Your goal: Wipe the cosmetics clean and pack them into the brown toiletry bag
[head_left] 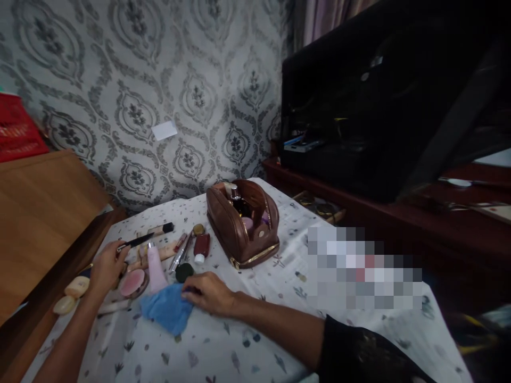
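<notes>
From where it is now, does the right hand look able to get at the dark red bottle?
Likely yes: the right hand touches the blue cloth, but the dark red bottle lies just beyond, uncovered, with only tablecloth visible between.

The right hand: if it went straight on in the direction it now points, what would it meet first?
The right hand would most likely meet the blue cloth first; it lies directly ahead and may already be touched, though depth is unclear here.

Dim, slightly soft view
Right of the brown bag point(228, 226), a black panel point(371, 122) swallows detail save faint glints; coarse pixels mask some worktop point(287, 282).
</notes>
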`<state>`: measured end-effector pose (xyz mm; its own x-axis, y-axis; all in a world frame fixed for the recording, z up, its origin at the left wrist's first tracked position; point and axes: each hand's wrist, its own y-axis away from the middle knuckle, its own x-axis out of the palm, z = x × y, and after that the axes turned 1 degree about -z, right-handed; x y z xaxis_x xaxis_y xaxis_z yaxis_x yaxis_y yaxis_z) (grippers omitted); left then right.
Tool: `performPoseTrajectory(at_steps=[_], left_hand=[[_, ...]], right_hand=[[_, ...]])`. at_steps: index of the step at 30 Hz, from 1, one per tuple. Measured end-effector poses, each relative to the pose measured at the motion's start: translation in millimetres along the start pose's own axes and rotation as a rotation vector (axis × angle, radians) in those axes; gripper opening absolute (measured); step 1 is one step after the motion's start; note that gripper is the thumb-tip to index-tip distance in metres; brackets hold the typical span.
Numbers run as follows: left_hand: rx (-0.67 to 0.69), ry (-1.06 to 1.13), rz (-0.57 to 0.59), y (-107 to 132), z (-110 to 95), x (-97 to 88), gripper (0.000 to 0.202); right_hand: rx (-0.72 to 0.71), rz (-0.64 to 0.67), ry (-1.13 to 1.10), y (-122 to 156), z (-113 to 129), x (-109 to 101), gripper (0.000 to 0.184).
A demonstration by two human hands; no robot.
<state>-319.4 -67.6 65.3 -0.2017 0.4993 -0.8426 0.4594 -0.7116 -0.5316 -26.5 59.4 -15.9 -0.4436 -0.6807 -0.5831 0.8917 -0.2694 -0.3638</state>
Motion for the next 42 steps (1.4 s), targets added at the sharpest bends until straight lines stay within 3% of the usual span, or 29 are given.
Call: performPoseTrajectory(at_steps=[4,7,11,14,20,26,30,36,39,42], left_hand=[[0.068,0.023,-0.199,32.0,-45.5,-23.9,0.042],[0.222,-0.043,-0.310,62.4,-92.3,-32.9,0.033],[0.475,-0.133,-0.383,91.7,-140.9,-25.4,0.023],[0.530,-0.164,-0.366,100.9,-157.9,-14.1,0.023],[0.574,-0.055,-0.293,104.5,-160.6,1.1,0.020],[0.609,0.156,-0.218,108.1,-154.6,10.6,0.036],[0.485,0.294,-0.071,105.2,-141.7,9.7,0.035],[0.393,0.288,0.275,102.2,-121.3,2.0,0.040],[0.345,0.265,0.341,104.5,-121.0,2.2,0.051],[0.263,0.223,0.302,109.3,-120.9,5.0,0.063]], right_hand=[[0.099,-0.106,-0.314,-1.3,-0.7,0.8,0.023],[0.162,-0.081,-0.650,-3.1,-1.2,2.8,0.040],[0.231,-0.026,-0.954,-6.5,-2.1,4.4,0.062],[0.269,-0.035,-1.080,-8.9,-2.7,3.1,0.068],[0.361,-0.137,-1.179,-9.5,-3.8,2.5,0.063],[0.381,-0.212,-1.226,-8.2,-4.4,0.1,0.053],[0.428,-0.282,-1.279,-8.8,-3.1,-6.6,0.052],[0.513,-0.309,-1.285,-10.4,-4.9,-11.4,0.051],[0.517,-0.308,-1.267,-10.1,-6.4,-10.2,0.050],[0.519,-0.309,-1.255,-8.7,-6.0,-9.2,0.053]])
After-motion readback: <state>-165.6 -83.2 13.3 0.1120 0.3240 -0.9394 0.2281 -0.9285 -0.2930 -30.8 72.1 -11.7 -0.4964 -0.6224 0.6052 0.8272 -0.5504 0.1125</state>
